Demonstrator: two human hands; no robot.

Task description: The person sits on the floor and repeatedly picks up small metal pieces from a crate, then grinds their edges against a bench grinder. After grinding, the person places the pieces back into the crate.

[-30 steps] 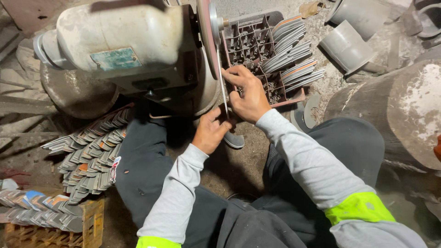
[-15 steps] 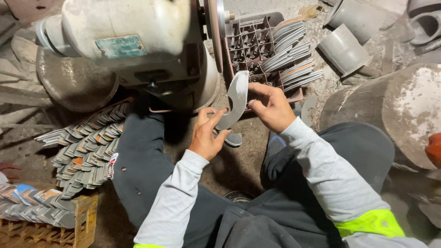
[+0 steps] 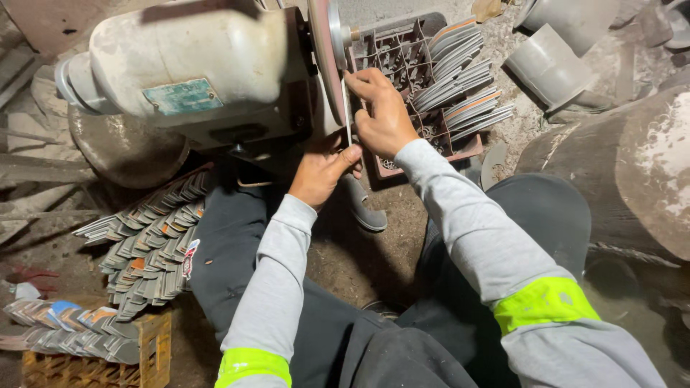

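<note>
Metal blade [image 3: 348, 115], turned flat half a second ago, is now pinched edge-on by both hands [image 3: 384, 115] [image 3: 321, 171] against the grinding wheel [image 3: 325, 54].

Cream grinder motor [image 3: 194, 68], grey sleeves [image 3: 474, 223] with neon-yellow bands, brown crate [image 3: 402, 57]

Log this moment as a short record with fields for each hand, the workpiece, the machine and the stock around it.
Left hand: grips the blade's lower end
Right hand: presses its upper part toward the wheel
Workpiece: thin metal blade, seen edge-on
Machine: bench grinder with grinding wheel
Stock right: blades stacked in a plastic crate
Stock left: pile of blades
</note>
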